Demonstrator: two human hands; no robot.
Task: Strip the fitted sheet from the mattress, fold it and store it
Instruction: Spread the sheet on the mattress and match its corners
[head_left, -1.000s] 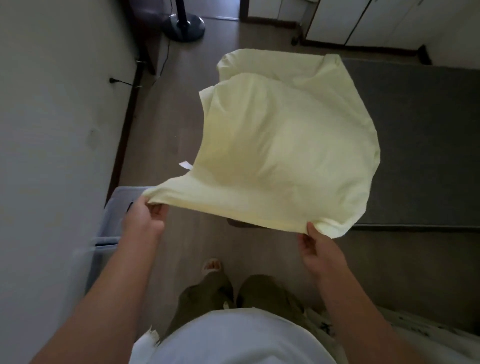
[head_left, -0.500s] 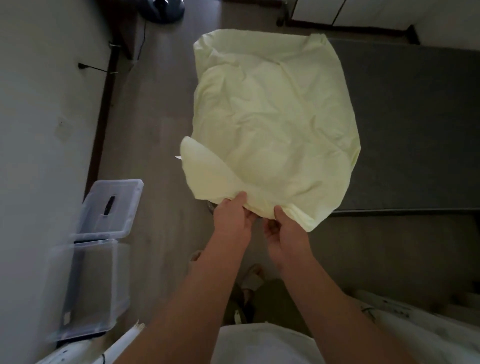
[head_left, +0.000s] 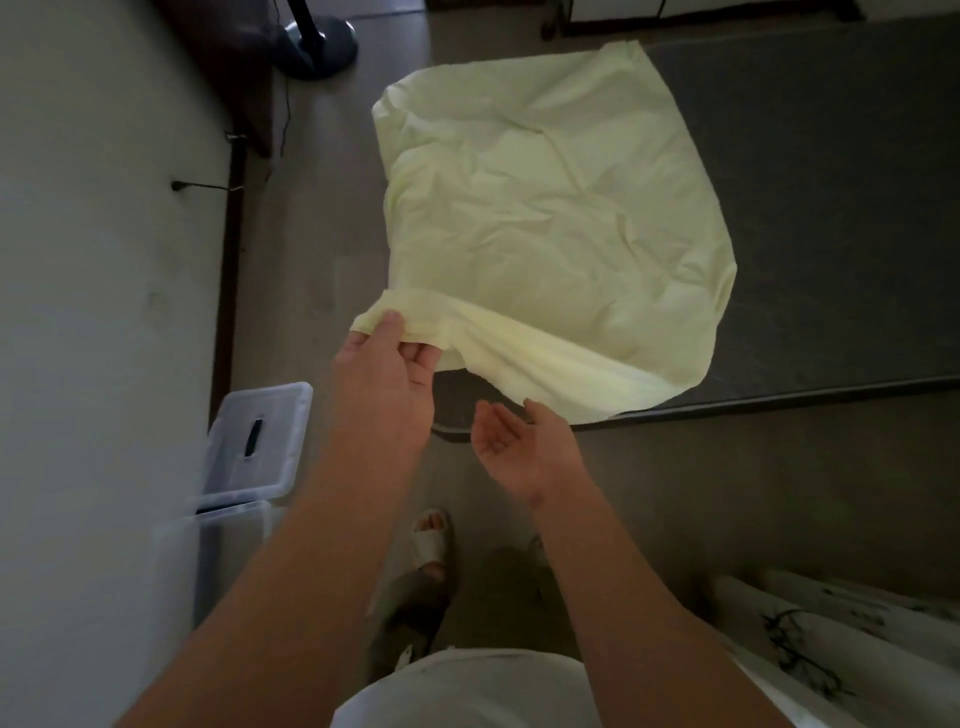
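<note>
Head view: pale yellow fitted sheet (head_left: 545, 218), part-folded, over the near left corner of the grey mattress (head_left: 831, 182).
Left hand (head_left: 387, 374) pinches the gathered near-left corner between thumb and fingers. Right hand (head_left: 511, 441) is released, palm up, gripping nothing, just under the near edge. Whether the far part rests on the mattress cannot be told. A clear storage box (head_left: 234, 545) with its lid (head_left: 260, 441) stands near left by the wall. Judged step: mid-fold. To do it well, the right hand should take the loose near-right corner, draw the edge taut, match corners, and smooth wrinkles before the next fold.
</note>
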